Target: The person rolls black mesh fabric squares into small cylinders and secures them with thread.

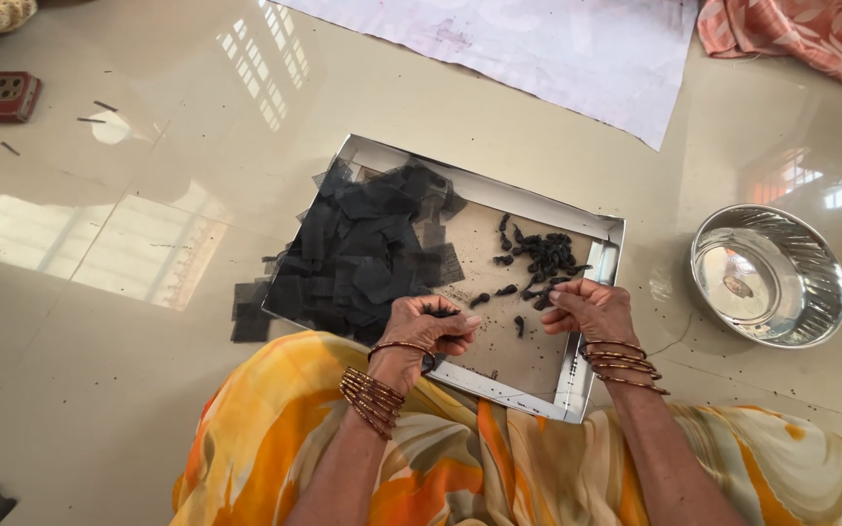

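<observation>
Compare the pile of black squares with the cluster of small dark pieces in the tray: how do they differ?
The black squares are flat, thin sheets, partly see-through; the dark pieces are small, curled lumps. The squares fill the tray's left part and spill over its edge onto the floor; the pieces sit right of them, inside the tray. The squares overlap in a heap; the pieces lie looser, some scattered singly. Both are dark and lie near the hands.

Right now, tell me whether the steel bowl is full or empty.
Nearly empty: the steel bowl stands upright, its shiny bottom bare except one small dark bit.
</observation>
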